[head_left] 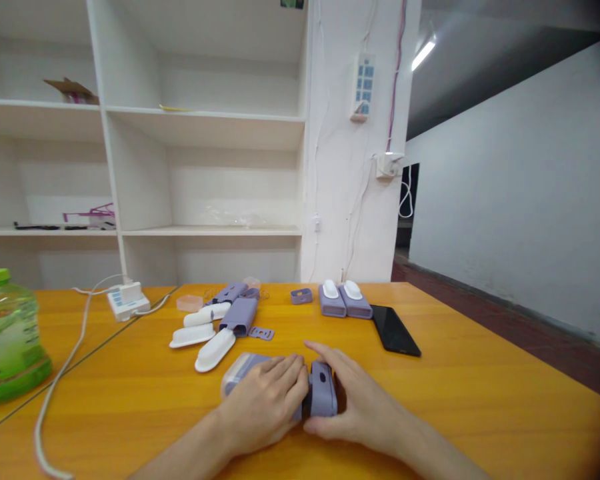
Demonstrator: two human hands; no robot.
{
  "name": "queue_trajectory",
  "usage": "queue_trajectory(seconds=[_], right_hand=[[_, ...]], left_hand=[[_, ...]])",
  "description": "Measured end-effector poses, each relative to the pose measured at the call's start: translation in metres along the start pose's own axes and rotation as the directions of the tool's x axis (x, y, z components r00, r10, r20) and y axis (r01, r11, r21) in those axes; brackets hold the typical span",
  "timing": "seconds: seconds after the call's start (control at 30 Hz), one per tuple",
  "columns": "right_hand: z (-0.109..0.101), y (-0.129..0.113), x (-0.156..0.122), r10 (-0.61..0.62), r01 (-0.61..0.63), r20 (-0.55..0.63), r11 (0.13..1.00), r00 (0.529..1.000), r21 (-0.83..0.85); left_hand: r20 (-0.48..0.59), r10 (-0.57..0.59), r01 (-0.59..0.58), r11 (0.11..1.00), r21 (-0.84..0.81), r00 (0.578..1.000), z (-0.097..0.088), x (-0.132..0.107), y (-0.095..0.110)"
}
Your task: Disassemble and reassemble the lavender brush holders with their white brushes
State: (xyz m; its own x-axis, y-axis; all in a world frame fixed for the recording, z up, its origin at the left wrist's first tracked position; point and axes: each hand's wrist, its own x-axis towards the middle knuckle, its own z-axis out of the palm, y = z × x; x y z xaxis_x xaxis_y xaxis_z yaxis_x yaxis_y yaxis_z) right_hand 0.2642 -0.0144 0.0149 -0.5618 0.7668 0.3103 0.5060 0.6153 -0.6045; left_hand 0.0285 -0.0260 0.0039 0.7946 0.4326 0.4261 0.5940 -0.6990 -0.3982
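Note:
My left hand (265,403) is closed over a purple plastic housing (253,365) lying on the table, its pale rounded end toward the left. My right hand (363,403) grips a purple end piece (323,393) with a dark oval hole, thumb and fingers around its sides. The end piece stands at the housing's right end; a dark gap shows between them. Beyond my left hand are white oval pieces (215,350), a hollow purple sleeve (241,315) and a flat purple slotted plate (261,333). My palms hide part of the housing.
Farther back lie a purple ring-like part (301,296) and two purple cases (333,308) topped with white ovals. A black phone (396,331) is at the right. At the left stand a green jar (10,347), a power strip (129,303) and a white cable (63,373). White shelves (205,120) rise behind.

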Motion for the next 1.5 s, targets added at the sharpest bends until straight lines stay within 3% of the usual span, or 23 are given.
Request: queue_trajectory(seconds=[0.3,0.47,0.93,1.5], right_hand=[[0.000,0.009,-0.002,0.004,-0.004,0.061,1.000,0.998,-0.001],[0.009,0.009,0.000,-0.004,0.004,0.011,0.999,1.000,0.052],[0.008,0.006,-0.003,0.067,-0.060,-0.061,0.992,0.996,0.114],[0.011,0.004,0.000,0.049,-0.037,-0.066,0.986,0.997,0.165]], left_hand=[[0.012,-0.001,0.001,0.999,-0.042,1.000,-0.002,-0.001,0.000],[-0.008,-0.003,0.003,0.999,-0.052,1.000,-0.002,0.000,0.001],[-0.049,-0.026,0.026,1.000,0.004,0.998,0.004,-0.001,0.002],[0.095,0.017,-0.018,1.000,0.008,0.995,-0.007,0.004,0.002]])
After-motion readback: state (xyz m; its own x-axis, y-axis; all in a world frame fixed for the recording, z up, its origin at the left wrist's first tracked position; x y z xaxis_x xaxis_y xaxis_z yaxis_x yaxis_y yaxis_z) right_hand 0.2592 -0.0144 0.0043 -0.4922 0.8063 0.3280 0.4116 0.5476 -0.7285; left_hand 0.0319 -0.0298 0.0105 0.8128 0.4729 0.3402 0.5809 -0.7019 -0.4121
